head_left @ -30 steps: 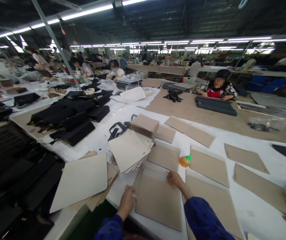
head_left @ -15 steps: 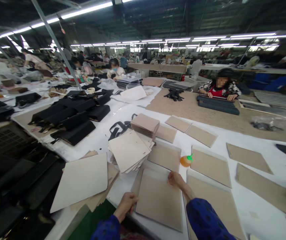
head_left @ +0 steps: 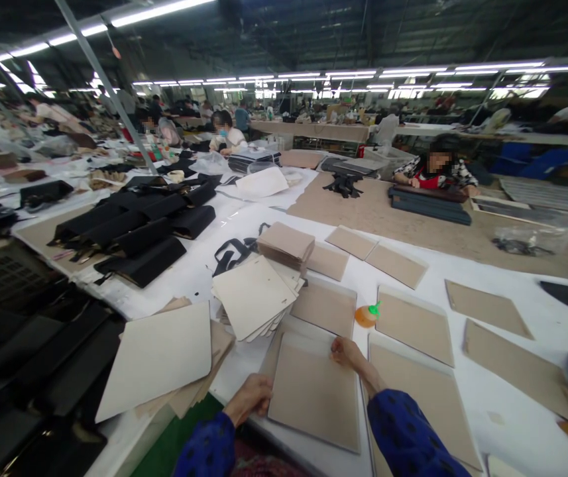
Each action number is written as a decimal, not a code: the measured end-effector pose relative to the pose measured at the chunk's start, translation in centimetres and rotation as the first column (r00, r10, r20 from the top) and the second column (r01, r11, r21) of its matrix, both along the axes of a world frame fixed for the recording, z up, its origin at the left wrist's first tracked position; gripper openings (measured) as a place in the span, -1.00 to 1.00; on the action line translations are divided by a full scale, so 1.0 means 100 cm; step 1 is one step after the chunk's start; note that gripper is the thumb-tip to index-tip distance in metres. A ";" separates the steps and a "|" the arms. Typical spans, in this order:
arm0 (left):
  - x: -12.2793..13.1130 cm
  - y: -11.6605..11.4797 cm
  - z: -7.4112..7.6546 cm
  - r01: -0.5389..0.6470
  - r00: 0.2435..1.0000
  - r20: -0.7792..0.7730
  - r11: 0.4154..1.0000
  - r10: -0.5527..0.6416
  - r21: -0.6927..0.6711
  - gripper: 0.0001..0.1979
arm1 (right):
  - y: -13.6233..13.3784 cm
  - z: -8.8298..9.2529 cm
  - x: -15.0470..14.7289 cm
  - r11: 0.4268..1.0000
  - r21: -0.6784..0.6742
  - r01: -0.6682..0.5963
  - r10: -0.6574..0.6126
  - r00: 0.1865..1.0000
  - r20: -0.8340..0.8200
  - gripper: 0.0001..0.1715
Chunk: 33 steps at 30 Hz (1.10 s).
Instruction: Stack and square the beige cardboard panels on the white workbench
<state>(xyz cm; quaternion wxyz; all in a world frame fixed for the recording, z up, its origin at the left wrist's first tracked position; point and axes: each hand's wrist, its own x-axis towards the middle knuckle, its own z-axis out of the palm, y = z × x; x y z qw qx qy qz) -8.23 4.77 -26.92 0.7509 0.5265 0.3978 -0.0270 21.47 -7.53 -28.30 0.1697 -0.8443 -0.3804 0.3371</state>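
Note:
A beige cardboard panel [head_left: 313,397] lies in front of me, on top of a larger sheet with a darker rim. My left hand [head_left: 252,397] is closed at the panel's left edge, thumb and fingers pinching it. Close to the panel's upper right corner is my right hand [head_left: 347,354], its fingers curled down against the board; what is between them is hidden. Just beyond that hand stands a small orange bottle with a green spout [head_left: 367,314]. More lined panels [head_left: 413,324] lie flat to the right.
Off-white boards [head_left: 256,295] are piled ahead, beside a stack of beige pieces [head_left: 286,244]. A large pale board [head_left: 162,358] tops another pile at left. Folded black pieces [head_left: 139,225] cover the table farther left. Across the table, a person [head_left: 435,172] handles dark panels.
The view has shifted slightly. Both hands stay at nearly the same places on the panel. The person across the table has moved their hands over the dark panels.

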 end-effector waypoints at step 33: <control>0.008 -0.008 -0.003 -0.026 0.994 -0.101 0.998 0.032 0.062 -0.95 | 0.000 -0.001 0.000 0.999 -0.047 -0.001 0.002 1.000 0.020 -0.78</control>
